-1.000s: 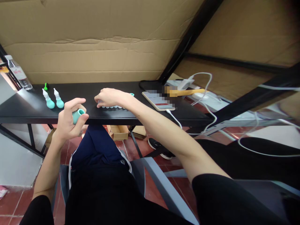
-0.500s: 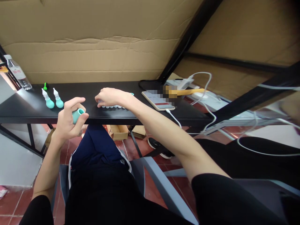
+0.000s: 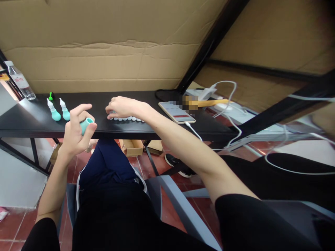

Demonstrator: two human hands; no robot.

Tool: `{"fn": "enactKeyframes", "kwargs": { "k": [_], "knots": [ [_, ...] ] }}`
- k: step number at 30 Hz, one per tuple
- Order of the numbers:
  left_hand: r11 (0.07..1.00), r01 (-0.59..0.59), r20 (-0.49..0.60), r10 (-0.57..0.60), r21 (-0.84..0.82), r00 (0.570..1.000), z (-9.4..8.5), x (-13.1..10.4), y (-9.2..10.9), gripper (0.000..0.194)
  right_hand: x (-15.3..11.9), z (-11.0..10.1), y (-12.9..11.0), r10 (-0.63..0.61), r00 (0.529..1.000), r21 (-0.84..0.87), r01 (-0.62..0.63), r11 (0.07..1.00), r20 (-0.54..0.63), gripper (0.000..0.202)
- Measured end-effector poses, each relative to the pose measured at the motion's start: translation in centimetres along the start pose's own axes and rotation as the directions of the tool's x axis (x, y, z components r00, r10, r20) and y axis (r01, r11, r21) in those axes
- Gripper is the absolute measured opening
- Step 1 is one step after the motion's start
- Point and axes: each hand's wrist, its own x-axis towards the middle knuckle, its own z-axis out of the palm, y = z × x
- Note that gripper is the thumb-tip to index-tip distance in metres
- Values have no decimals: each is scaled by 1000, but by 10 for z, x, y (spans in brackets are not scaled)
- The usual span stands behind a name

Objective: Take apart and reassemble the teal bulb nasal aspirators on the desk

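Note:
My left hand (image 3: 75,129) grips a teal squeeze bulb (image 3: 84,126) just above the table's front edge. The bulb's open mouth points up and to the right, and my index finger arches over it. My right hand (image 3: 121,107) is low over the table, fingers curled down at the left end of a row of small white rounded pieces (image 3: 130,119). A bit of something clear and teal shows at those fingertips, mostly hidden. Left of my left hand, two teal bulb aspirators with clear nozzles, the outer aspirator (image 3: 55,114) and the inner aspirator (image 3: 65,114), stand upright.
On the black table (image 3: 86,99) are a water bottle (image 3: 23,83), a small green-and-black item (image 3: 51,96) and a charging phone (image 3: 176,112). White cables and a yellow-handled object (image 3: 209,102) lie to the right. Cardboard (image 3: 110,66) lines the back. Another person sits at my right.
My left hand has shifted slightly left with the bulb, whose mouth now tips up more. My right hand has barely moved and remains at the row of white pieces.

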Motion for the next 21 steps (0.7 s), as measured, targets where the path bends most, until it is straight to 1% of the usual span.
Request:
{"fn": "enactKeyframes", "kwargs": {
  "k": [2,4,6,8,10,11,13,16,18,19,21],
  "knots": [
    [1000,27,36,-26,-7,999,2,-2,-7,55,0,0,1,-28,993,32,32,999,-112,31],
    [1000,15,80,-15,-4,997,6,-5,-17,66,0,-2,0,-47,963,127,82,989,-264,32],
    [999,-22,91,18,39,996,13,-7,-28,74,-1,-7,-5,-73,912,266,193,945,-403,36],
    [994,-51,63,45,101,997,20,-10,-37,75,-4,-15,-13,-135,861,382,352,854,-491,39],
    [990,-54,28,51,134,998,26,-11,-44,77,-8,-24,-23,-212,825,445,477,758,-524,39],
    [989,-46,11,45,140,999,27,-12,-47,80,-10,-29,-28,-241,815,461,512,725,-527,38],
    [990,-9,-25,13,141,1000,28,-13,-52,90,-12,-37,-37,-267,812,473,533,702,-519,32],
    [990,56,-81,-46,126,996,25,-13,-57,107,-10,-45,-42,-272,821,470,523,711,-502,22],
    [987,107,-121,-93,117,988,23,-13,-60,114,-4,-47,-39,-254,836,475,497,726,-487,20],
    [984,134,-145,-117,116,983,23,-12,-60,115,0,-46,-35,-221,846,480,469,742,-484,20],
    [972,197,-199,-169,126,965,22,-12,-58,115,10,-42,-24,-98,867,484,362,797,-488,23]
  ]
}}
